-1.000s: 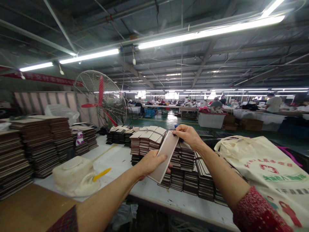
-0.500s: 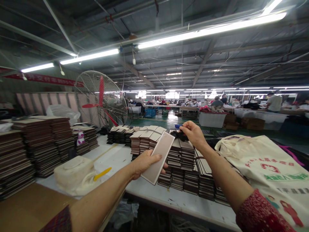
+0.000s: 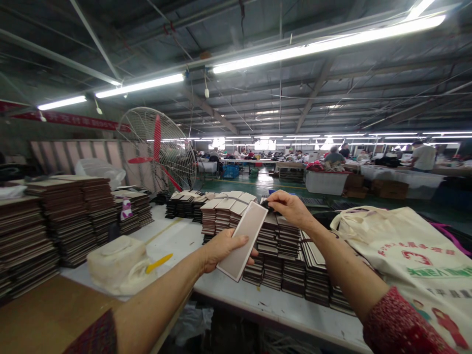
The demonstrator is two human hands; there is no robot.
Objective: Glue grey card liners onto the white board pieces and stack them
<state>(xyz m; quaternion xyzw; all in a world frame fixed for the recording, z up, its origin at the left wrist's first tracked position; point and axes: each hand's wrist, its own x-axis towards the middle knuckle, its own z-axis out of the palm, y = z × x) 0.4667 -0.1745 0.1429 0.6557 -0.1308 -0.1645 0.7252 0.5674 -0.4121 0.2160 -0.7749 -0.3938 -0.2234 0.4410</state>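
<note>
My left hand (image 3: pixel 225 250) holds a flat rectangular panel (image 3: pixel 244 238), pale beige with a lighter border, tilted with its far end up to the right. The thumb lies on its face and the fingers pass underneath. Close to the panel's upper right corner, my right hand (image 3: pixel 289 209) has its fingers pinched together. Something small and black (image 3: pixel 266 204) shows at those fingertips; its kind is unclear. Behind the panel stand stacked panels (image 3: pixel 282 241) with dark edges and pale tops, and a tied bundle (image 3: pixel 230 204) of similar ones.
Tall panel stacks (image 3: pixel 73 216) rise at the left. A whitish plastic container (image 3: pixel 116 263) with a yellow-handled tool (image 3: pixel 159 263) sits on the white table (image 3: pixel 177 243). A cream cloth bag (image 3: pixel 401 246) lies at the right. Beyond the table stands a large fan (image 3: pixel 158 152).
My right hand has moved left and slightly down, bringing its fingertips to the panel's upper corner. My left hand keeps the panel nearly still. The view has shifted slightly.
</note>
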